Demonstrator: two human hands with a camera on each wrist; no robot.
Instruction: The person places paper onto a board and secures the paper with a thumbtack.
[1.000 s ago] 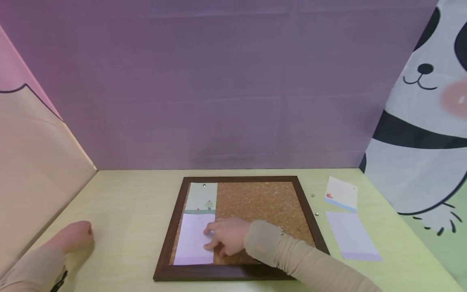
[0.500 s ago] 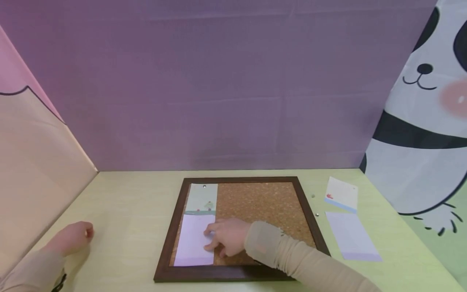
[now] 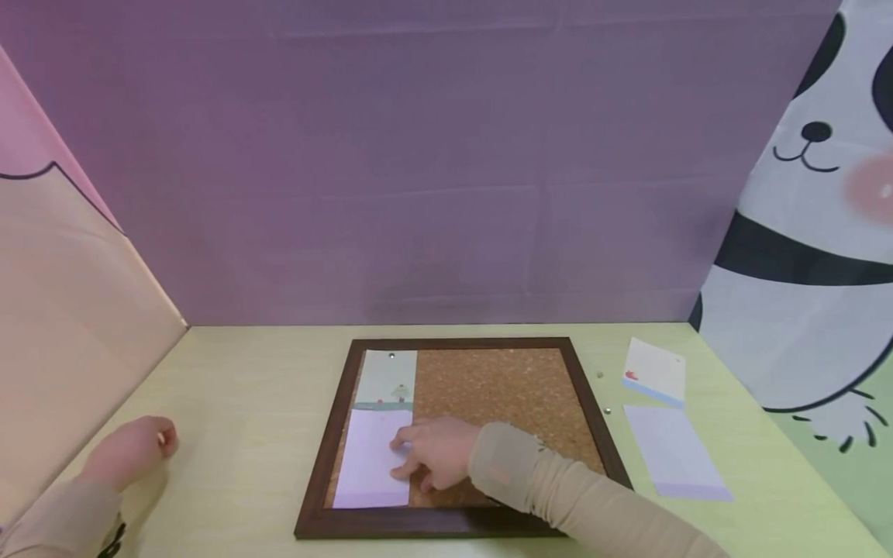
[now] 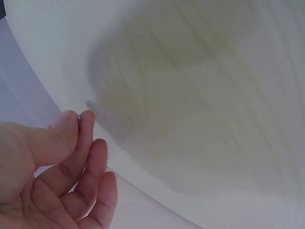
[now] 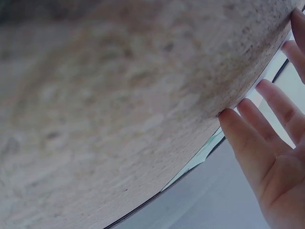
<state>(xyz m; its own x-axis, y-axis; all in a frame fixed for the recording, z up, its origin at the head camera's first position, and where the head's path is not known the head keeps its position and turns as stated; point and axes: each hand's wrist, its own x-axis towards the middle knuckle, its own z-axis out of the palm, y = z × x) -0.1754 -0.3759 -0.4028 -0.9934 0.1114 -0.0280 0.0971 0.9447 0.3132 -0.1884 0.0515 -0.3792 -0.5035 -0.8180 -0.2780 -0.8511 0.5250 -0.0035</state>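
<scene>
On the table lies a cork board (image 3: pixel 502 395) in a dark brown frame. A pale green card (image 3: pixel 380 376) with a small tree is fixed at its upper left by a silver thumbtack (image 3: pixel 391 356). Directly below it lies a lavender sheet of paper (image 3: pixel 366 457). My right hand (image 3: pixel 439 453) rests its fairly straight, spread fingertips on that sheet's right edge. Out on the table to the left, my left hand (image 3: pixel 132 449) pinches a tiny shiny thing (image 4: pixel 78 117) between thumb and forefinger, apparently a thumbtack; most of it is hidden.
Right of the board lie a white card (image 3: pixel 654 370) with a red figure and blue edge, and a second lavender sheet (image 3: pixel 677 452). Two small tacks sit near the frame, one silver (image 3: pixel 607 411), one pale (image 3: pixel 599 375). A purple cloth (image 3: pixel 432 170) hangs behind.
My left hand has turned slightly, its fingertips now showing more. The right hand and the papers keep their places.
</scene>
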